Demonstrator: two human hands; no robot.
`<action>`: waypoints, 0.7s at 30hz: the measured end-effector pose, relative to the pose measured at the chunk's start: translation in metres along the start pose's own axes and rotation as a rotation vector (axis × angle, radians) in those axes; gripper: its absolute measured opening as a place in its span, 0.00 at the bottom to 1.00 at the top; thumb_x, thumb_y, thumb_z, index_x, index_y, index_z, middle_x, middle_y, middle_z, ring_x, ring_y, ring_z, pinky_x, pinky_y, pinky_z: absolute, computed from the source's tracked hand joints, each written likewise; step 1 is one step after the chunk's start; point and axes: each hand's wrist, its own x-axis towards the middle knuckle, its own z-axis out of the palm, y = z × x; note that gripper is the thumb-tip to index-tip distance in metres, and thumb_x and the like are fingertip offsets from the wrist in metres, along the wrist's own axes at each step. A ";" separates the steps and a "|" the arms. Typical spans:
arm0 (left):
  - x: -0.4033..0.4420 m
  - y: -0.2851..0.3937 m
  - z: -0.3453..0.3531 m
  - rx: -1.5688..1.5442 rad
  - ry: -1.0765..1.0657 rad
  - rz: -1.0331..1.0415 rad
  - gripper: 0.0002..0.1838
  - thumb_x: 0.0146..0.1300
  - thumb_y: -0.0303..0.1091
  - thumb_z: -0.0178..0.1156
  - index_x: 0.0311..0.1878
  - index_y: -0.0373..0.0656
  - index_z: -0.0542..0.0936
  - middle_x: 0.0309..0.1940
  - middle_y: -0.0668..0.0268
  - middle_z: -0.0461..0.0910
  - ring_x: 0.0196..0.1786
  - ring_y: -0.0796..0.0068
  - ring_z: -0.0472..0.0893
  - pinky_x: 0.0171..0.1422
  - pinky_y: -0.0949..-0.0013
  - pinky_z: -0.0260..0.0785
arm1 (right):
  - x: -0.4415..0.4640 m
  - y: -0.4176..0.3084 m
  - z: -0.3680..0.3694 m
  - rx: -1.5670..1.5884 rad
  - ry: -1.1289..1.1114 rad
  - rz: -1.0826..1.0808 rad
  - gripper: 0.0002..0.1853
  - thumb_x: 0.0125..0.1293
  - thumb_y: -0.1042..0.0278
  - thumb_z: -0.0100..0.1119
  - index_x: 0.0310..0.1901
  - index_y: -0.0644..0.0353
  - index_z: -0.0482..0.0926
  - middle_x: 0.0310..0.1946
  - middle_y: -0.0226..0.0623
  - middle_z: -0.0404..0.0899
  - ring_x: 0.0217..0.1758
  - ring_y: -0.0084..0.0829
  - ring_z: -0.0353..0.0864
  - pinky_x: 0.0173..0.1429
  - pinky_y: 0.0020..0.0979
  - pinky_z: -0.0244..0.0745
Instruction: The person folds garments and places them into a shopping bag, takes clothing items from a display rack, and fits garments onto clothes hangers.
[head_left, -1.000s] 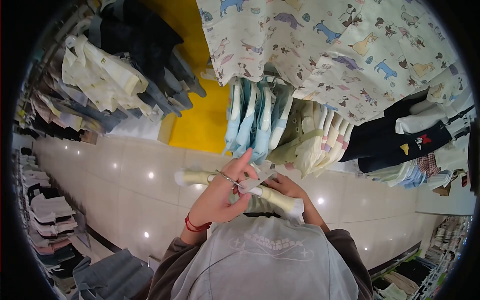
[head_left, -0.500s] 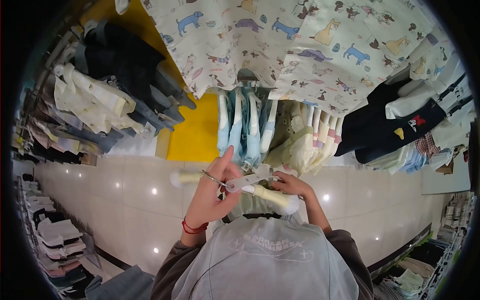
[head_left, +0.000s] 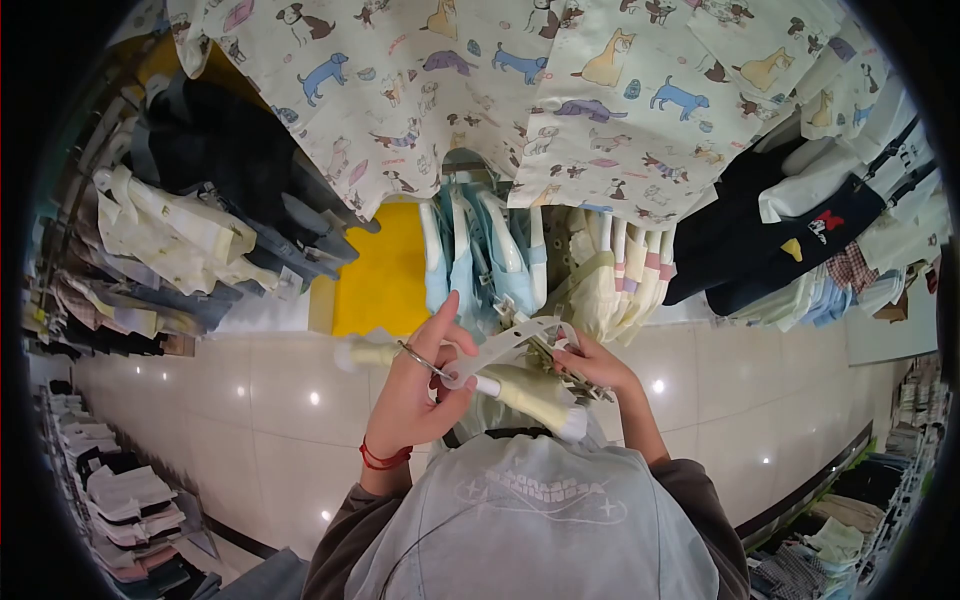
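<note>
My left hand [head_left: 410, 385] is closed around one end of a translucent white plastic strip [head_left: 505, 340] with holes along it, its index finger pointing up. A metal ring-like hook [head_left: 425, 358] crosses this hand. A pale yellow garment [head_left: 530, 397] on a white hanger hangs just below and behind the hand, its far shoulder showing to the left. My right hand [head_left: 595, 365] has its fingers bent at the strip's other end. Thin metal pieces [head_left: 580, 385] lie under these fingers; their exact kind is unclear.
Light blue garments [head_left: 485, 250] and pale yellow garments [head_left: 605, 280] hang ahead on hangers. Above them hangs white fabric [head_left: 600, 110] printed with dogs. Dark clothes [head_left: 220, 150] hang at left, a navy garment [head_left: 790, 240] at right. Folded clothes [head_left: 130, 500] fill shelves at lower left.
The strip has bowed upward between my hands. My right hand has shifted slightly right, and metal pieces now show beneath its fingers. The view has shifted a little.
</note>
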 end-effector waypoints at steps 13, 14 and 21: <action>0.004 0.011 0.004 0.044 -0.179 -0.091 0.39 0.57 0.24 0.60 0.70 0.39 0.53 0.26 0.68 0.78 0.26 0.79 0.74 0.36 0.77 0.66 | -0.009 -0.001 0.004 0.355 0.135 0.019 0.24 0.64 0.64 0.55 0.58 0.60 0.60 0.34 0.36 0.76 0.38 0.23 0.74 0.42 0.23 0.69; 0.005 0.012 0.005 0.066 -0.206 -0.092 0.38 0.57 0.25 0.60 0.69 0.38 0.53 0.25 0.68 0.78 0.26 0.78 0.74 0.36 0.77 0.66 | -0.011 -0.003 0.006 0.372 0.154 0.040 0.25 0.64 0.65 0.56 0.59 0.59 0.59 0.36 0.36 0.76 0.39 0.23 0.75 0.43 0.23 0.69; 0.013 0.004 0.014 0.071 -0.324 -0.146 0.35 0.58 0.29 0.61 0.67 0.36 0.57 0.22 0.66 0.74 0.24 0.74 0.72 0.33 0.74 0.64 | -0.038 -0.025 0.011 0.567 0.112 -0.005 0.36 0.60 0.70 0.58 0.65 0.55 0.48 0.42 0.42 0.76 0.42 0.27 0.76 0.46 0.23 0.69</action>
